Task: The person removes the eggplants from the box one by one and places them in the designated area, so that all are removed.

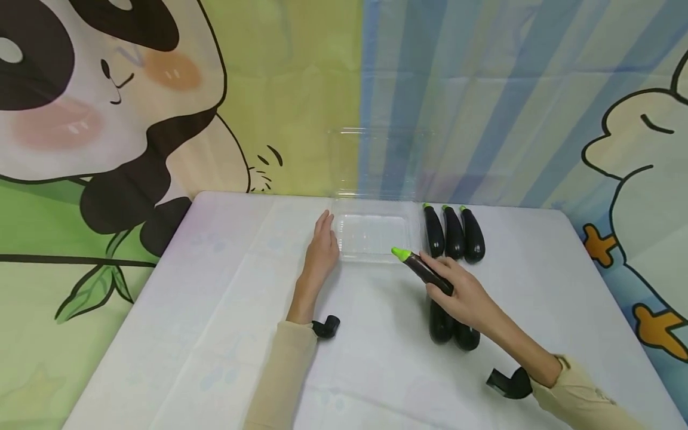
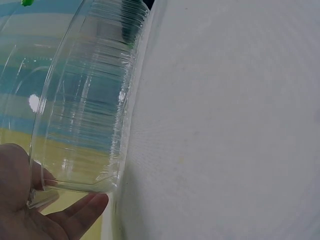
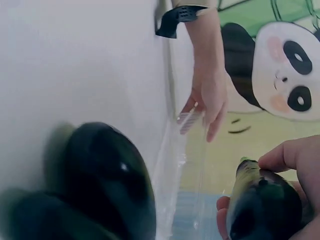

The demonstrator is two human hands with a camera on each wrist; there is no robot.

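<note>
A clear plastic clamshell box (image 1: 374, 234) stands at the back of the table with its lid (image 1: 378, 161) raised. At its left wall is my left hand (image 1: 321, 245). In the left wrist view the thumb (image 2: 17, 165) laps over the rim and the fingers (image 2: 82, 215) lie outside. My right hand (image 1: 462, 289) grips a dark eggplant (image 1: 428, 273) above the table, its green stem end toward the box. Below that hand lie two eggplants (image 1: 442, 322), partly hidden; their rounded ends (image 3: 110, 175) fill the lower left of the right wrist view.
Three more eggplants (image 1: 454, 233) lie side by side to the right of the box, stems toward the back. A white cloth covers the table (image 1: 231, 334). Behind it hangs a printed curtain (image 1: 290, 89) with a panda. Each wrist bears a black camera mount (image 1: 326, 327).
</note>
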